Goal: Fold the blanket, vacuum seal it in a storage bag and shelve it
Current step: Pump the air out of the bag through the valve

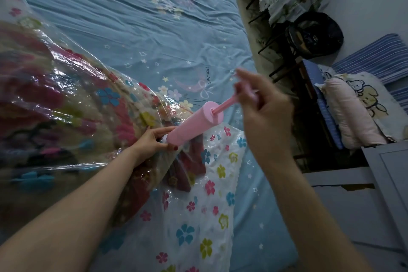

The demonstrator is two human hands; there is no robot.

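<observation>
Our left hand point(154, 139) holds the bottom of the pink pump point(189, 126) so it stays on the storage bag point(88, 104). Our right hand point(262, 104), at 2 o'clock from it, grips the handle point(247, 91) to pull air out. The blanket point(55, 95) sits inside the bag on the bed point(132, 17).

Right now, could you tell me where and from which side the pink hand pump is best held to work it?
Hold the pink pump in two places. Grip its lower end near the white nozzle, from the left, as the left hand does, to steady it on the storage bag. Take the crossbar handle from the upper right, as the right hand does, since the thin rod slides along the tilted barrel's axis.
</observation>
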